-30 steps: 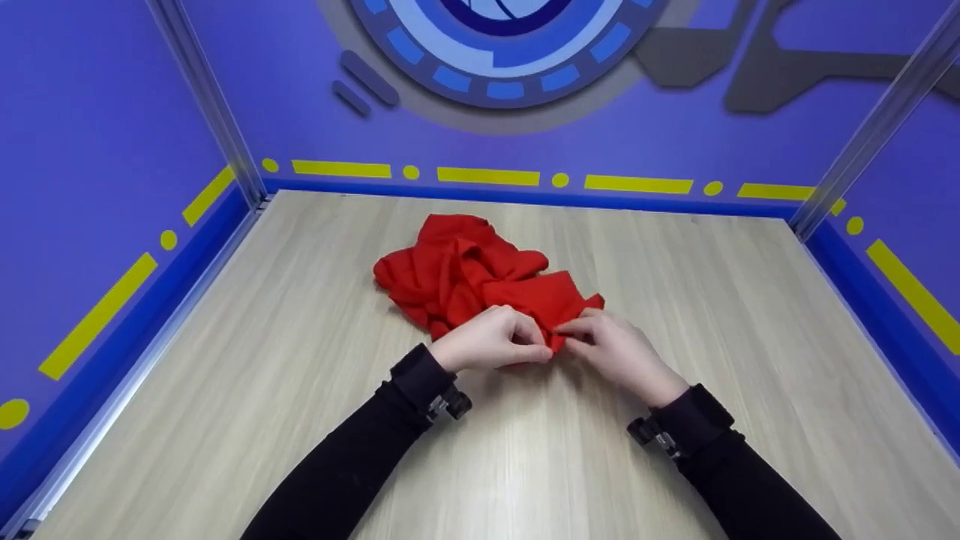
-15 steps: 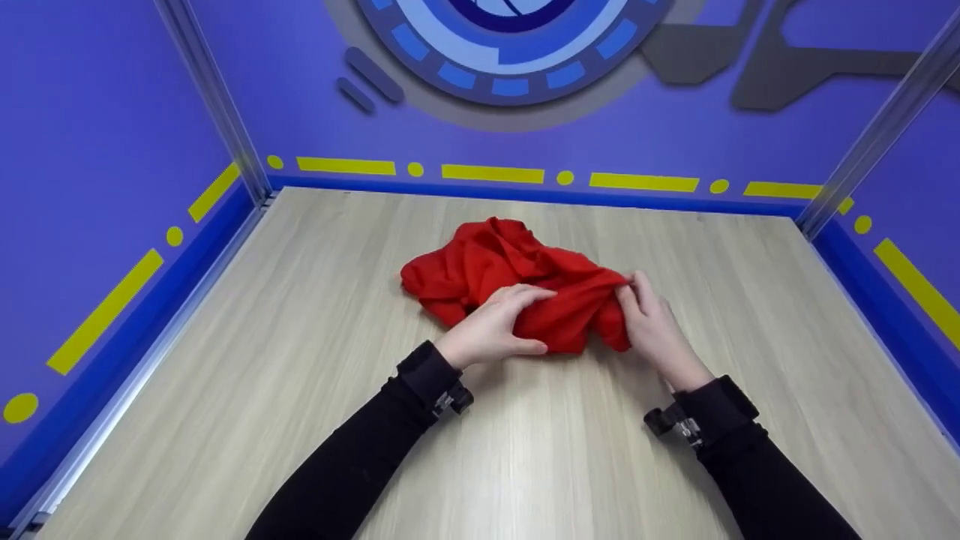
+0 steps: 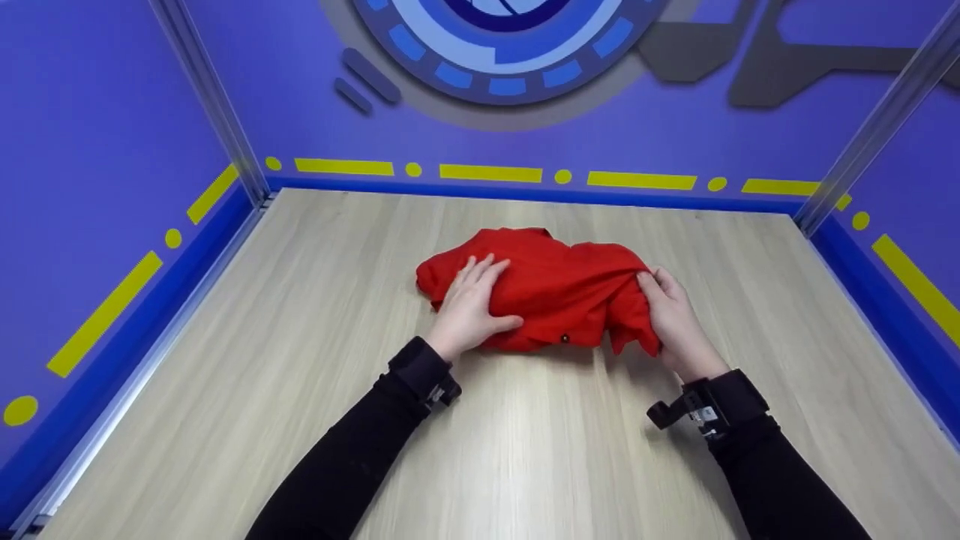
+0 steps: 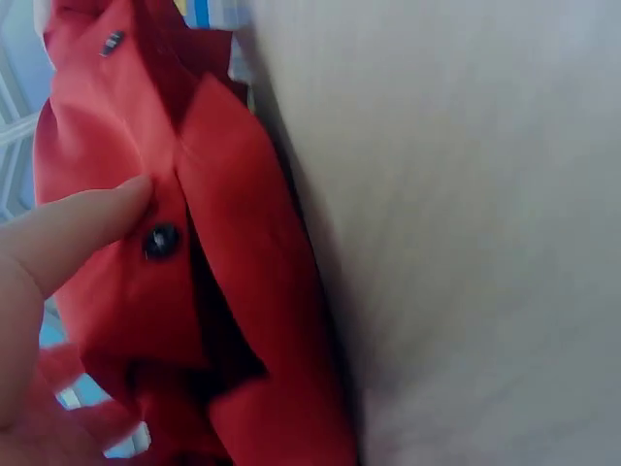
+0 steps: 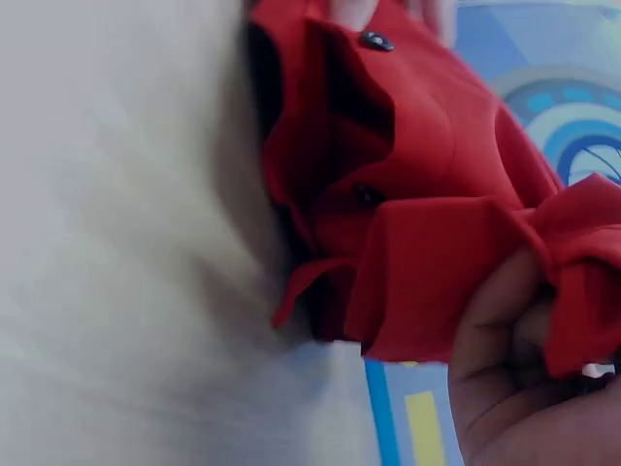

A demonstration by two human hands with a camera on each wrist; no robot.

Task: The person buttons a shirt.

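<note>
A crumpled red button-up shirt lies bunched in the middle of the wooden table. My left hand rests on its left part with fingers spread and straight. In the left wrist view the thumb touches the cloth just beside a dark button. At the shirt's right end, my right hand pinches the fabric between thumb and fingers, and a loose flap hangs below the grip. The right wrist view shows the curled right fingers partly hidden by red folds, with another dark button farther along the front edge.
Pale wooden tabletop surrounds the shirt. A purple back wall with yellow markings closes off the far side. Side walls and metal posts stand at left and right.
The right hand has pulled the shirt's edge to the right, spreading the cloth wider. My left hand released its pinch, opened, and moved up and left onto the fabric.
</note>
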